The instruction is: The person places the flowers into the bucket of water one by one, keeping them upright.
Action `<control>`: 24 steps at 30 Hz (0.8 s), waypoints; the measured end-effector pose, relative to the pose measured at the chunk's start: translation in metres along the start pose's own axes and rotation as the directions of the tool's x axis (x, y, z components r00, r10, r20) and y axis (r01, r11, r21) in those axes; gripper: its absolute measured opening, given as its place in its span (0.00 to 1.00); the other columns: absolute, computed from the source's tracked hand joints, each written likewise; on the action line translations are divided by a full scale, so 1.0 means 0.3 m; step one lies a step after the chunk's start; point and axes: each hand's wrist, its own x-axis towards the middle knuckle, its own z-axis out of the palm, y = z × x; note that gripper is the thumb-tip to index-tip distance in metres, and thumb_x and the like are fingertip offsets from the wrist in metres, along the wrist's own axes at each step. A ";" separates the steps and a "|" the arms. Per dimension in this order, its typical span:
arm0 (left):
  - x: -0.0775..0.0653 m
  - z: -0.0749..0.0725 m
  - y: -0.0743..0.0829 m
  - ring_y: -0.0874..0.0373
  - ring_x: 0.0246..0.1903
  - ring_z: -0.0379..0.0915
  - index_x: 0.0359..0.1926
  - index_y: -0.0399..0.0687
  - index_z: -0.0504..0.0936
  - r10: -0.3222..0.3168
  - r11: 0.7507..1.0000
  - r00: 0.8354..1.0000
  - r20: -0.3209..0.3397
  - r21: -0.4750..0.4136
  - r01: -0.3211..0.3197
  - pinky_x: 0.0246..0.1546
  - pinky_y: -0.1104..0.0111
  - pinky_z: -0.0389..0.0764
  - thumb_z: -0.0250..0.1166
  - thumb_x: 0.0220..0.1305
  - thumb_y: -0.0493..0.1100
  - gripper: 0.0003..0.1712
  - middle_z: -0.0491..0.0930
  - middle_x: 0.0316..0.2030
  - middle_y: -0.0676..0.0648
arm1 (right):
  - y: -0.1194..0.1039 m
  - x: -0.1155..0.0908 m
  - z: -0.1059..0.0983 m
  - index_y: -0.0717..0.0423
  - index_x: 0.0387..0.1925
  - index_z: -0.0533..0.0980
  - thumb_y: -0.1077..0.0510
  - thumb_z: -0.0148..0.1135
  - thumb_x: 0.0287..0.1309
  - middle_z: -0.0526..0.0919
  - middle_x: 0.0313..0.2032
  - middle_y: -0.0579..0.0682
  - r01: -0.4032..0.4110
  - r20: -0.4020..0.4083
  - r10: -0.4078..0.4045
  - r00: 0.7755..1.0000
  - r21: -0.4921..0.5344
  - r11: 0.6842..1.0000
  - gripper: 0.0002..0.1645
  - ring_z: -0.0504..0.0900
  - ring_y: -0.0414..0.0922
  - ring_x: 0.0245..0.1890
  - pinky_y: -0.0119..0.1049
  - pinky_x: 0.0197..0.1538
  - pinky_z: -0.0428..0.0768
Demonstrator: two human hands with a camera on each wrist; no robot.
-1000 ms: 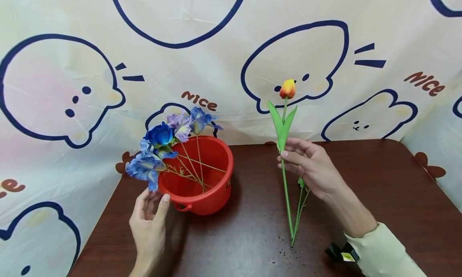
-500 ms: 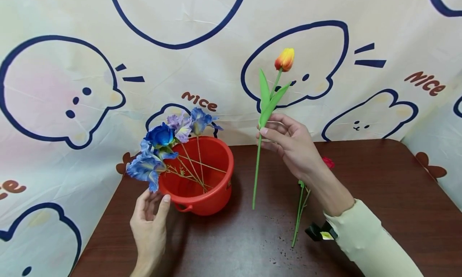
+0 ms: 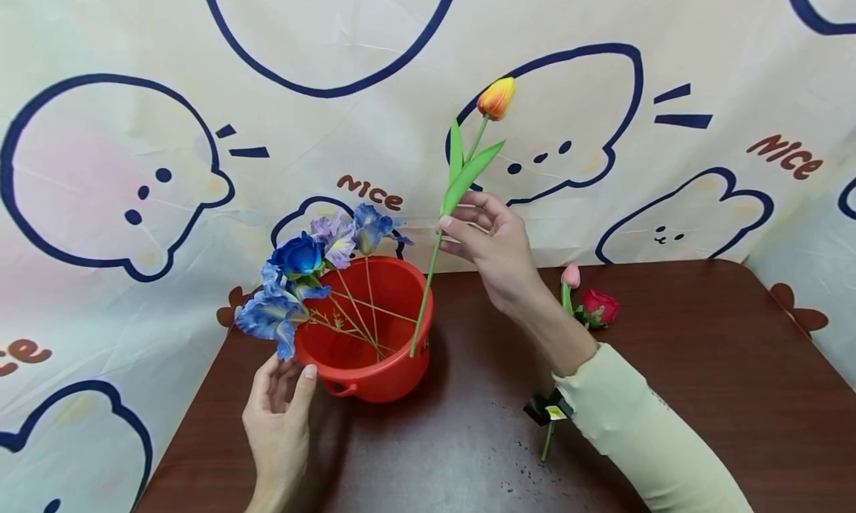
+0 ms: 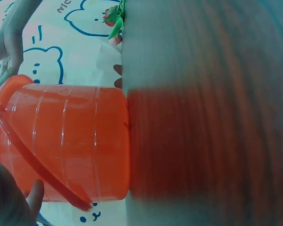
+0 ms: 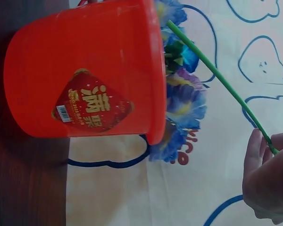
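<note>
In the head view, my right hand (image 3: 498, 256) pinches the green stem of a yellow-orange tulip (image 3: 496, 99) just below its leaves. The tulip leans right. Its stem's lower end overlaps the right rim of the red bucket (image 3: 394, 383); the right wrist view shows that green stem (image 5: 217, 75) beyond the rim, outside the bucket's mouth. Several blue and purple flowers (image 3: 297, 253) stand in the bucket, leaning left over the rim. My left hand (image 3: 277, 424) rests by the bucket's left front side, fingers loosely bent, thumb near the rim.
A pink tulip (image 3: 571, 276) and a red rose (image 3: 600, 307) lie on the brown table (image 3: 702, 364) to the right, partly behind my right forearm. Dark crumbs (image 3: 518, 468) are scattered near the front. A cartoon-printed cloth (image 3: 702, 52) hangs behind the table.
My right hand has lifted the yellow-orange tulip off the table and carried it left to the bucket's right rim. The left hand and bucket have stayed put.
</note>
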 end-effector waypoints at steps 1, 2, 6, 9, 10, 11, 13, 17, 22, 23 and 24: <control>-0.001 0.001 -0.001 0.62 0.54 0.81 0.68 0.39 0.78 -0.001 1.000 1.000 -0.002 0.004 0.001 0.52 0.83 0.83 0.70 0.73 0.34 0.25 0.84 0.53 0.52 | 0.009 0.005 0.006 0.56 0.64 0.76 0.65 0.67 0.72 0.84 0.50 0.57 0.006 0.000 -0.006 1.000 -0.001 1.000 0.22 0.90 0.44 0.43 0.41 0.53 0.92; -0.001 0.001 -0.002 0.62 0.54 0.81 0.68 0.39 0.78 -0.001 1.000 1.000 -0.003 0.005 0.001 0.51 0.83 0.83 0.70 0.72 0.34 0.25 0.84 0.53 0.52 | 0.017 0.010 0.012 0.56 0.65 0.76 0.65 0.67 0.72 0.85 0.49 0.56 0.012 0.000 -0.012 1.000 -0.008 1.000 0.22 0.90 0.44 0.42 0.41 0.53 0.92; -0.001 0.001 -0.005 0.62 0.54 0.81 0.68 0.39 0.78 0.003 1.000 1.000 -0.003 0.005 -0.003 0.51 0.83 0.84 0.70 0.72 0.34 0.25 0.84 0.53 0.52 | 0.047 0.026 0.033 0.56 0.65 0.76 0.64 0.67 0.72 0.85 0.47 0.53 0.014 -0.006 -0.014 1.000 -0.048 0.999 0.23 0.90 0.42 0.41 0.42 0.52 0.92; 0.000 0.000 -0.006 0.61 0.55 0.81 0.68 0.39 0.78 0.007 1.000 1.000 -0.004 0.008 -0.007 0.51 0.83 0.84 0.69 0.73 0.34 0.25 0.84 0.53 0.52 | 0.067 0.042 0.048 0.56 0.65 0.76 0.64 0.67 0.72 0.85 0.47 0.53 -0.002 -0.020 0.001 1.000 -0.057 0.998 0.23 0.91 0.42 0.41 0.41 0.52 0.92; 0.000 0.000 -0.006 0.61 0.55 0.81 0.68 0.39 0.78 0.007 1.000 1.000 -0.004 0.007 -0.007 0.52 0.83 0.84 0.69 0.73 0.34 0.25 0.84 0.53 0.52 | 0.072 0.048 0.053 0.56 0.65 0.76 0.64 0.67 0.72 0.85 0.47 0.53 -0.009 -0.027 0.008 1.000 -0.052 0.999 0.23 0.91 0.42 0.41 0.40 0.52 0.92; 0.000 0.000 -0.006 0.61 0.55 0.81 0.68 0.39 0.78 0.007 1.000 1.000 -0.005 0.008 -0.007 0.52 0.83 0.84 0.69 0.73 0.34 0.25 0.84 0.53 0.52 | 0.076 0.055 0.057 0.56 0.65 0.76 0.64 0.67 0.72 0.85 0.48 0.54 -0.017 -0.033 0.015 0.999 -0.047 0.999 0.23 0.91 0.42 0.41 0.40 0.51 0.92; -0.001 0.000 -0.007 0.61 0.55 0.81 0.68 0.39 0.78 0.007 1.000 1.000 -0.005 0.005 -0.007 0.52 0.83 0.83 0.69 0.73 0.33 0.25 0.83 0.53 0.52 | 0.082 0.066 0.065 0.56 0.65 0.76 0.64 0.66 0.72 0.84 0.51 0.57 -0.024 -0.044 0.022 0.999 -0.032 0.999 0.23 0.91 0.42 0.41 0.40 0.52 0.92; -0.001 0.000 -0.008 0.61 0.55 0.81 0.68 0.40 0.78 0.004 1.000 1.000 -0.004 -0.003 -0.004 0.52 0.83 0.84 0.69 0.72 0.33 0.25 0.83 0.53 0.51 | 0.087 0.077 0.078 0.55 0.65 0.76 0.65 0.66 0.72 0.84 0.54 0.60 -0.022 -0.059 0.021 0.998 -0.018 1.000 0.22 0.92 0.42 0.42 0.42 0.53 0.91; 0.001 -0.001 -0.009 0.61 0.55 0.81 0.68 0.40 0.78 0.002 1.000 1.000 -0.002 0.000 -0.002 0.52 0.83 0.83 0.69 0.73 0.34 0.25 0.83 0.53 0.51 | 0.114 0.080 0.079 0.56 0.63 0.77 0.65 0.66 0.72 0.85 0.52 0.61 -0.027 -0.026 0.025 0.999 -0.073 0.997 0.21 0.91 0.42 0.43 0.54 0.59 0.89; 0.001 -0.001 -0.009 0.61 0.55 0.81 0.68 0.40 0.78 -0.001 1.000 1.000 0.000 0.000 0.001 0.52 0.83 0.83 0.69 0.73 0.34 0.25 0.83 0.53 0.51 | 0.123 0.080 0.078 0.56 0.63 0.77 0.65 0.66 0.73 0.85 0.51 0.60 -0.034 -0.015 0.033 0.999 -0.085 0.996 0.21 0.92 0.43 0.44 0.56 0.60 0.88; 0.001 -0.002 -0.009 0.61 0.55 0.81 0.68 0.40 0.78 -0.003 1.000 1.000 0.000 -0.001 0.003 0.52 0.83 0.83 0.69 0.73 0.34 0.25 0.83 0.53 0.51 | 0.132 0.080 0.077 0.56 0.63 0.77 0.65 0.66 0.73 0.86 0.51 0.60 -0.043 -0.005 0.042 0.999 -0.096 0.994 0.20 0.92 0.45 0.45 0.58 0.60 0.87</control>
